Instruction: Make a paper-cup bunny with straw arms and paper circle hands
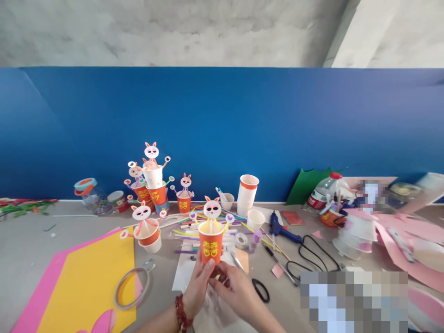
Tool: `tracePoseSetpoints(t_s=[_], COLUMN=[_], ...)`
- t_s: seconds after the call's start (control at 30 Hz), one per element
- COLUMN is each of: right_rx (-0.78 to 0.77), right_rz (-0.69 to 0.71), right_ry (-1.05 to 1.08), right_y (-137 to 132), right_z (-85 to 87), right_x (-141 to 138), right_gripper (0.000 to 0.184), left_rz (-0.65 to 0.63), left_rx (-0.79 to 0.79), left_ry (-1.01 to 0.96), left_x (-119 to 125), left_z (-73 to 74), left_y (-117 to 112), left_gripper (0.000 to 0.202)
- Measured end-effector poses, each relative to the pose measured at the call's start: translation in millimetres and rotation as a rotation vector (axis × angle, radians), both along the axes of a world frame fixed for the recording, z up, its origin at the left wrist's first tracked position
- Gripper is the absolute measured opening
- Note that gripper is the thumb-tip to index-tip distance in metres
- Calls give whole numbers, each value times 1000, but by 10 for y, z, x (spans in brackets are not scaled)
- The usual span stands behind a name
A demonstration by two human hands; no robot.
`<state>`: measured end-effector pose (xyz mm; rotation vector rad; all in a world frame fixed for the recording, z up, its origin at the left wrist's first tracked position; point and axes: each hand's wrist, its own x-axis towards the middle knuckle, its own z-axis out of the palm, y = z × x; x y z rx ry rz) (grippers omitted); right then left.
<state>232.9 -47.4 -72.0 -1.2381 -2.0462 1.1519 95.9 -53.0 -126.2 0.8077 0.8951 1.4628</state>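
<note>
An orange-red paper cup with yellow printed characters stands upright in front of me. A white paper rabbit face with pink ears rises from its mouth on yellow strips, with a round purple-heart paw at each side. My left hand, a red beaded bracelet on its wrist, is closed round the lower part of the cup, thumb in front. My right hand has its fingers curled at the cup's base, and their tips are partly hidden. Below the hands lies a white sheet.
Similar rabbit cups stand at the left, several of them stacked. Yellow card and a tape roll lie near left. Rightward are a blue glue gun with its black cord, scissors, a tall white cup stack and a bottle.
</note>
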Motion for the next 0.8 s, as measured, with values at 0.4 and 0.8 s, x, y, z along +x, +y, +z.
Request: tracePoseSetpoints(t_s=[0.4,0.8], right_rx=[-85,4], right_rz=[-160,-91], right_ry=[356,239], right_y=[16,-74], right_z=[-443,-439], right_x=[-242,-272], right_gripper=[43,39], left_rz=[-95,35], left_rx=[8,96], left_ry=[-8,94], left_x=[-33,-125], left_z=[212,384], left_y=[25,100], left_gripper=[62,35])
